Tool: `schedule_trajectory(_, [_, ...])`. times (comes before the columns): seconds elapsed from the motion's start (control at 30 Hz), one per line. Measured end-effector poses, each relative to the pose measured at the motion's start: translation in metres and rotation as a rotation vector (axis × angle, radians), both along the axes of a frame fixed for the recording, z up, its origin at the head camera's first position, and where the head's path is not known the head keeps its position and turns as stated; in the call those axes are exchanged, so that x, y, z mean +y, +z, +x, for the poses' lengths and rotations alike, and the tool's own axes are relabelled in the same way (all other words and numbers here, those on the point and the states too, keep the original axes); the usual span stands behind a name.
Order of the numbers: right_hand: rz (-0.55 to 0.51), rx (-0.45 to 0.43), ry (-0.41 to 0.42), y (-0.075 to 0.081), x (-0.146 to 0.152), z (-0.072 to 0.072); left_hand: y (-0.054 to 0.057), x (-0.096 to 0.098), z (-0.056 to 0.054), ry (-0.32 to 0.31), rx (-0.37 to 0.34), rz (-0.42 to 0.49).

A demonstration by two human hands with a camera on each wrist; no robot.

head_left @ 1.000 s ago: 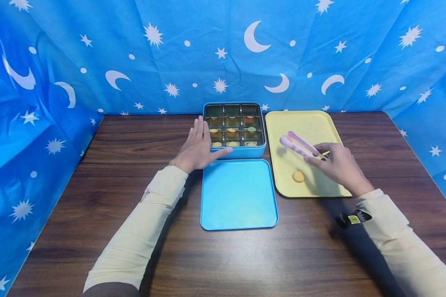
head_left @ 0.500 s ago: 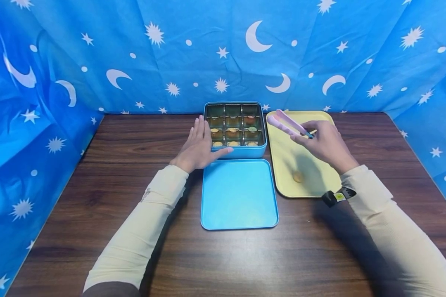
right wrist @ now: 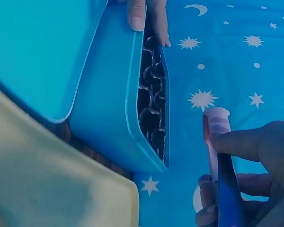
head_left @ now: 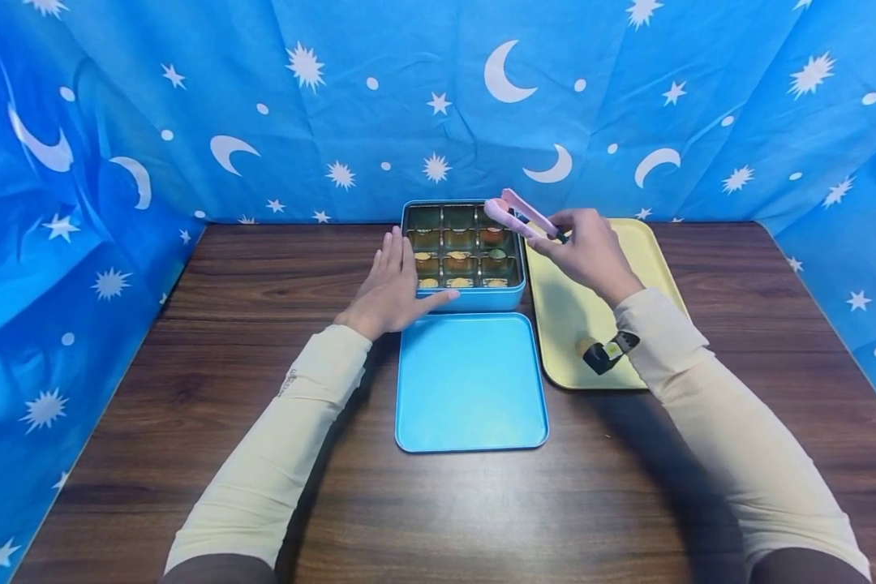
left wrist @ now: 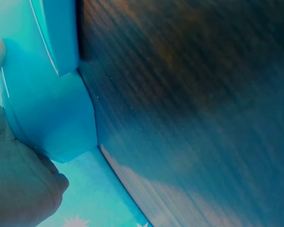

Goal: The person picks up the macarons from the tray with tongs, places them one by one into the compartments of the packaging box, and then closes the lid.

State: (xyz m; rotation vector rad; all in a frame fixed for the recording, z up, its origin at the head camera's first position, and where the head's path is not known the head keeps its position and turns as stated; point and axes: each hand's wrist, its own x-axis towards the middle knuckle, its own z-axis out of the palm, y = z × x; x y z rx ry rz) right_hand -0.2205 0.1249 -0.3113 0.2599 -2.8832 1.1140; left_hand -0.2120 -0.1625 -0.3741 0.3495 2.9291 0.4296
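Observation:
My left hand [head_left: 387,288] lies along the left side of a blue tin [head_left: 474,300], fingers straight, thumb across its front wall. Inside the tin, a divided insert [head_left: 458,239] carries yellow cookies [head_left: 460,282] in its nearer compartments, plus a green one [head_left: 496,254] and a reddish one [head_left: 492,235] on the right. My right hand [head_left: 591,247] grips pink tongs [head_left: 511,217] whose tips hang over the tin's back right corner. A small reddish-pink piece [right wrist: 206,126] shows between the tips; its shape is mostly hidden.
Right of the tin lies a yellow tray [head_left: 650,251] bearing one yellow cookie [head_left: 582,347], partly covered by the wrist camera. The blue lid [head_left: 470,385] sits in front of the tin on the wooden table [head_left: 438,519]. A blue patterned cloth [head_left: 380,97] stands close behind.
My right hand has carried the tongs left and away from me, from above the yellow tray to above the tin's back right corner. The left hand has stayed on the tin.

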Motion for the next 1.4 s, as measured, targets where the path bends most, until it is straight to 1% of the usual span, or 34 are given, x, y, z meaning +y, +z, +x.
schedule_trajectory(0.2, [-0.023,-0.021,-0.028,-0.006,-0.020,-0.009,-0.001,0.000,0.000,0.001,0.005,0.004])
schedule_trajectory(0.4, [-0.047,-0.009,-0.023,-0.015,-0.036,-0.017,-0.002,0.000,0.000,-0.004,0.017,0.003])
schedule_trajectory(0.57, [-0.053,0.005,-0.012,-0.020,-0.044,-0.020,-0.001,0.001,0.000,-0.006,0.014,0.001])
schedule_trajectory(0.8, [-0.048,0.005,-0.023,-0.021,-0.049,-0.021,0.002,0.003,0.001,-0.004,0.005,0.004])
schedule_trajectory(0.97, [-0.054,0.011,-0.018,-0.019,-0.047,-0.019,0.002,0.002,0.001,-0.001,0.002,0.009])
schedule_trajectory(1.13, [-0.065,0.014,-0.010,-0.014,-0.040,-0.014,0.001,0.001,0.001,0.000,0.001,0.005])
schedule_trajectory(1.3, [-0.064,-0.002,-0.021,-0.009,-0.025,-0.006,0.000,0.000,0.000,0.001,-0.001,-0.001])
schedule_trajectory(1.4, [-0.056,0.005,-0.032,-0.008,-0.014,0.000,0.000,0.000,0.000,0.004,-0.002,0.000])
